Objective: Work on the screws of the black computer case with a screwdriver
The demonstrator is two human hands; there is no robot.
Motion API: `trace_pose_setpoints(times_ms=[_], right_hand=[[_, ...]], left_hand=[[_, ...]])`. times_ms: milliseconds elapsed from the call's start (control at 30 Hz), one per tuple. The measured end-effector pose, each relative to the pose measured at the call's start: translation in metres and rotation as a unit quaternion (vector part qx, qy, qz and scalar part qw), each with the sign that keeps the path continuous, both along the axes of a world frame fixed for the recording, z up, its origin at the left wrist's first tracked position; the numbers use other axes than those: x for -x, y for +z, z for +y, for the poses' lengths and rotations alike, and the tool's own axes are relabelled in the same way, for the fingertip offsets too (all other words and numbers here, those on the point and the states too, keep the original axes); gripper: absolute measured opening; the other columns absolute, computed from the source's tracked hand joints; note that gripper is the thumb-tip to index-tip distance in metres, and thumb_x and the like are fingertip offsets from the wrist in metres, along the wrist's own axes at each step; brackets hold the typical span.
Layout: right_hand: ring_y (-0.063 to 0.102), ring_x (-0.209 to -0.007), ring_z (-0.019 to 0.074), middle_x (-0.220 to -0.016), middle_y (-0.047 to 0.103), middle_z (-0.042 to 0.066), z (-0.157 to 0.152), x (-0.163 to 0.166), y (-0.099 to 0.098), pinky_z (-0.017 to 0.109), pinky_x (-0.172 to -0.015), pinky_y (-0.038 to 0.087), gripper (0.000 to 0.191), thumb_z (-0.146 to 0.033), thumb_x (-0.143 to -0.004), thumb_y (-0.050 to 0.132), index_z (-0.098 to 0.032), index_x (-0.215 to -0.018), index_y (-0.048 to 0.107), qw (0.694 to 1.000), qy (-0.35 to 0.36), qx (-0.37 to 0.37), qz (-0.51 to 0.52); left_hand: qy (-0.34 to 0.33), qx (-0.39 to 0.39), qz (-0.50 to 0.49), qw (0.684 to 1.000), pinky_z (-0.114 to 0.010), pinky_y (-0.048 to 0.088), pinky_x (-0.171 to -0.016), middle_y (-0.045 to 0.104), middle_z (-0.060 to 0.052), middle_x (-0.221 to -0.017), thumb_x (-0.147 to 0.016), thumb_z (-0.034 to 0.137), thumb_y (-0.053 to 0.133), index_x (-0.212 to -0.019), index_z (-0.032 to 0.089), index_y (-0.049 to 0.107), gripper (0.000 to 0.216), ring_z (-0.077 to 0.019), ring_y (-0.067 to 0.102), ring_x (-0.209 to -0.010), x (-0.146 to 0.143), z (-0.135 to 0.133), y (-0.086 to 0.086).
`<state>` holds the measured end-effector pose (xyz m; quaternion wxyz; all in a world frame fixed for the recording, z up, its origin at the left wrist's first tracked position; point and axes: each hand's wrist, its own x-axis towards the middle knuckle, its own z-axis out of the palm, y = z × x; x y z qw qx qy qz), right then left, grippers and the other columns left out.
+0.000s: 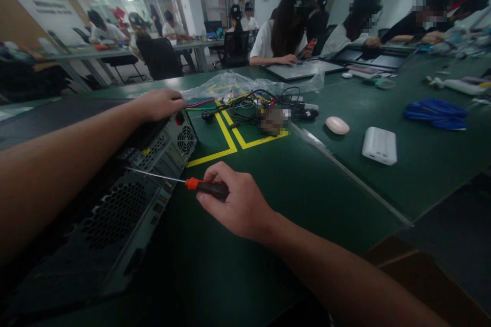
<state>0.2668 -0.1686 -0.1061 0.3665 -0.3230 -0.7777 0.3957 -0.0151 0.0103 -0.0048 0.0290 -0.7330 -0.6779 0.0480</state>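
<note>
A desktop computer case (126, 204) lies on its side at the left of the green table (291, 189), its rear panel with fan grille facing me. My left hand (159, 103) rests on the case's far top edge, fingers curled over it. My right hand (233, 202) is closed round the black and orange handle of a screwdriver (184, 182). The thin metal shaft points left, and its tip reaches the rear panel of the case.
A tangle of cables (249, 107) and a clear plastic bag (245, 84) lie beyond yellow tape lines (230, 140). To the right are a pink oval object (337, 125), a white box (379, 145) and blue gloves (435, 113). Several people work at the table's far side.
</note>
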Motion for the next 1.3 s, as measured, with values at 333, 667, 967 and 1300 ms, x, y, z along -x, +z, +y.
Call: trace_pose_setpoints(times_ms=[333, 667, 967, 1300], right_hand=[[0.06, -0.071, 0.0172, -0.084, 0.07, -0.004, -0.001, -0.001, 0.001, 0.03, -0.071, 0.042, 0.017, -0.04, -0.101, 0.077, -0.028, -0.107, 0.065, 1.0, -0.007, 0.002, 0.003], [0.064, -0.078, 0.0177, -0.095, 0.079, 0.001, 0.001, -0.001, 0.001, 0.033, -0.077, 0.046, 0.021, -0.046, -0.104, 0.078, -0.025, -0.105, 0.072, 1.0, -0.016, -0.018, 0.009], [0.063, -0.081, 0.0179, -0.091, 0.072, 0.0, 0.003, 0.001, 0.001, 0.034, -0.077, 0.04, 0.03, -0.05, -0.119, 0.067, -0.024, -0.106, 0.074, 0.999, -0.001, 0.006, -0.047], [0.065, -0.079, 0.0195, -0.094, 0.071, -0.003, 0.002, 0.001, 0.0, 0.034, -0.078, 0.043, 0.027, -0.039, -0.1, 0.08, -0.03, -0.114, 0.059, 0.999, -0.01, -0.001, -0.039]], left_hand=[[-0.004, -0.005, -0.012, 1.0, -0.053, 0.055, -0.125, 0.078, -0.028, -0.154, -0.109, 0.055, 0.026, -0.155, 0.005, 0.077, 0.085, -0.0434, 0.073, -0.144, 0.003, 0.004, -0.003], [0.005, -0.003, -0.004, 1.0, -0.048, 0.054, -0.126, 0.079, -0.022, -0.153, -0.11, 0.054, 0.028, -0.156, 0.011, 0.077, 0.081, -0.0392, 0.074, -0.144, -0.001, -0.002, 0.002], [0.005, -0.004, -0.001, 1.0, -0.053, 0.056, -0.126, 0.079, -0.023, -0.152, -0.11, 0.054, 0.027, -0.153, 0.01, 0.079, 0.08, -0.0429, 0.073, -0.145, -0.001, -0.001, 0.002], [0.013, -0.002, -0.005, 1.0, -0.051, 0.054, -0.128, 0.077, -0.027, -0.155, -0.11, 0.049, 0.027, -0.153, 0.004, 0.077, 0.079, -0.0434, 0.072, -0.147, -0.008, -0.006, 0.003]])
